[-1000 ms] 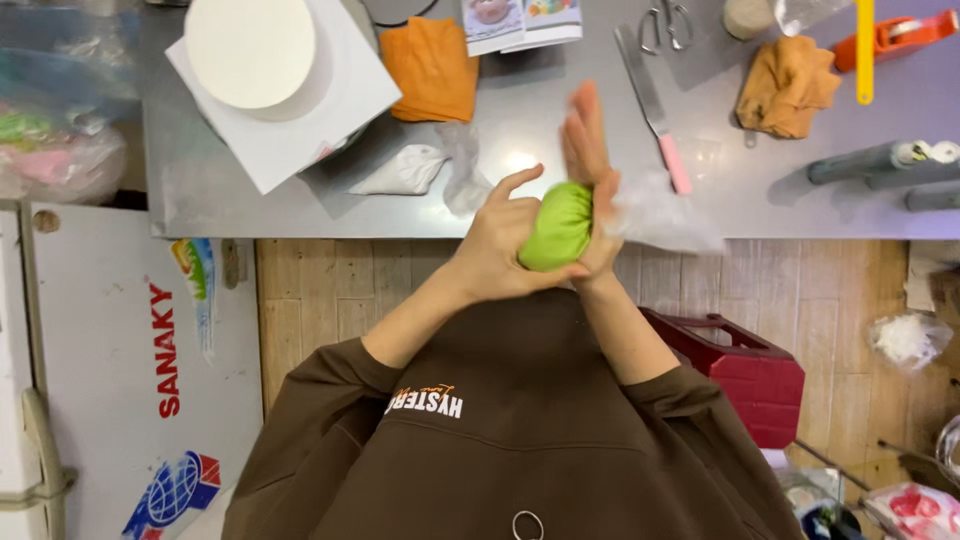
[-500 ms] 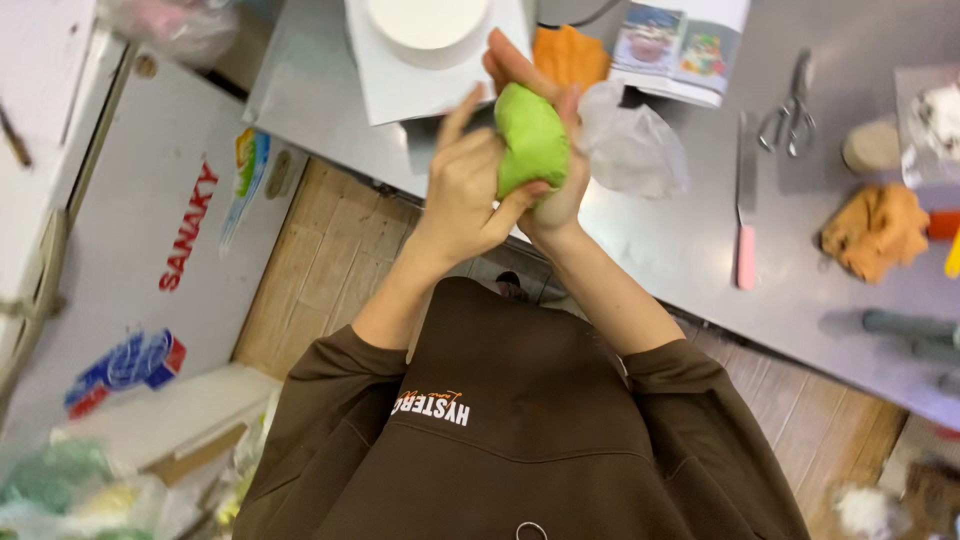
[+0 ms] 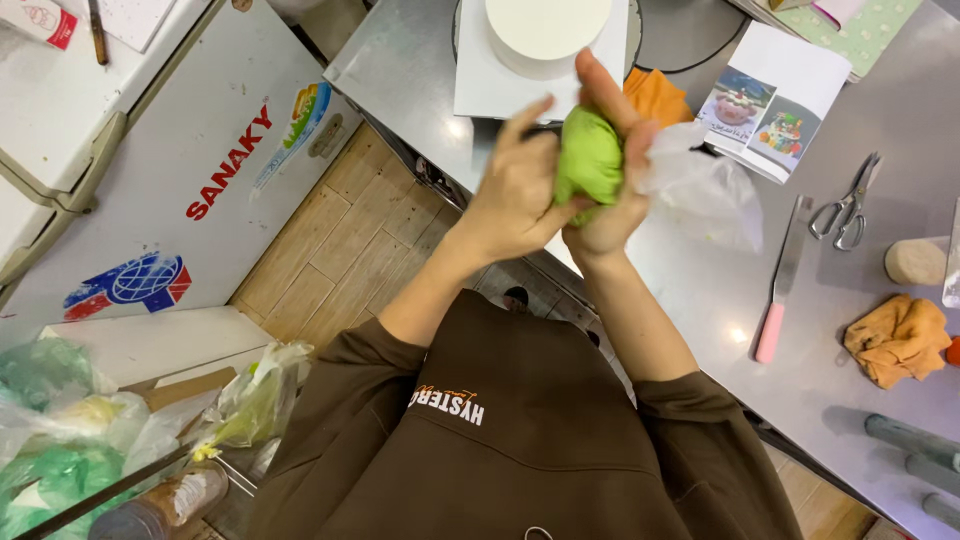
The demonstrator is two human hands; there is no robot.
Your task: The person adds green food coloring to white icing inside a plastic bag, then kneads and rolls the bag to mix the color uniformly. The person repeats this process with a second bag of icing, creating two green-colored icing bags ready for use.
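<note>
I hold a clear piping bag filled with green cream (image 3: 590,160) between both hands, above the near edge of a steel table (image 3: 720,300). My left hand (image 3: 515,190) cups its left side with the fingers spread. Wrapped around the right side is my right hand (image 3: 615,170), and the bag's loose clear plastic (image 3: 700,185) trails off to the right. Just beyond my hands a white round cake (image 3: 545,30) stands on a white square board (image 3: 490,85).
On the table lie an orange cloth (image 3: 655,95), printed cake pictures (image 3: 770,100), scissors (image 3: 845,210), a pink-handled palette knife (image 3: 778,285) and another orange cloth (image 3: 900,340). A white chest freezer (image 3: 170,180) stands at left, with plastic bags (image 3: 60,430) at lower left.
The view has swung, so the table now runs diagonally at upper right. My hands keep kneading the green bag, and my left fingers have spread wider.
</note>
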